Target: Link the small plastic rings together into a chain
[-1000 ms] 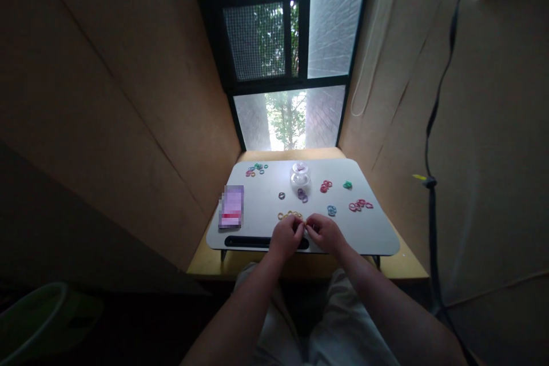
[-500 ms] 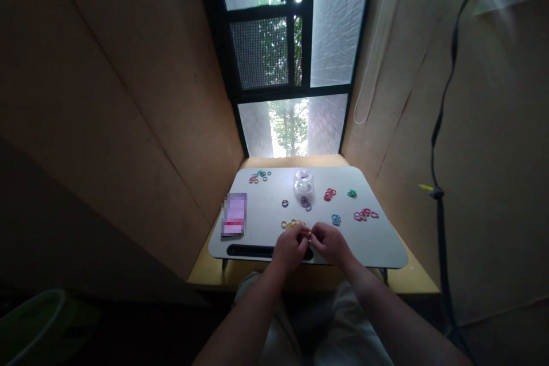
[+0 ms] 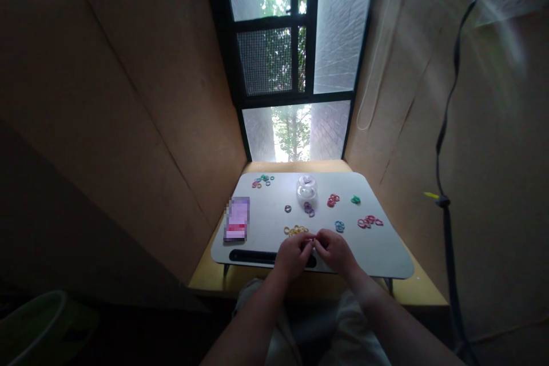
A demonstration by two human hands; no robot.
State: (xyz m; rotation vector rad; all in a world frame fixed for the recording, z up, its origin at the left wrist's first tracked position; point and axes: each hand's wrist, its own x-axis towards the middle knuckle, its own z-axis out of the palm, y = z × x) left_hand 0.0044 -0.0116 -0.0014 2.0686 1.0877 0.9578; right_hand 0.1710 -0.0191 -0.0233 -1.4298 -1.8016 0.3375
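Observation:
My left hand (image 3: 294, 253) and my right hand (image 3: 335, 250) meet at the front of the white lap table (image 3: 266, 240). Both are closed, fingertips pinched together around something tiny; a reddish speck shows between them, but its kind is hidden. Just beyond my left fingers lies a group of yellow rings (image 3: 295, 230), like small hair ties. Blue rings (image 3: 339, 226) lie past my right hand. Farther back are purple rings (image 3: 309, 209), a single dark ring (image 3: 287, 209) and red rings (image 3: 333, 200). A clear round jar (image 3: 306, 190) stands behind them.
Pinkish-red rings (image 3: 369, 222) and green rings (image 3: 355, 199) lie at the right. Mixed rings (image 3: 262, 180) sit at the back left, above a blurred phone-like thing (image 3: 237, 219). A black slot (image 3: 253, 256) runs along the front edge. A dark cord (image 3: 446, 229) hangs at the right.
The view has shifted slightly, so everything sits a little lower and to the right. My hands stay pinched together; the speck between them looked pale before and looks reddish now.

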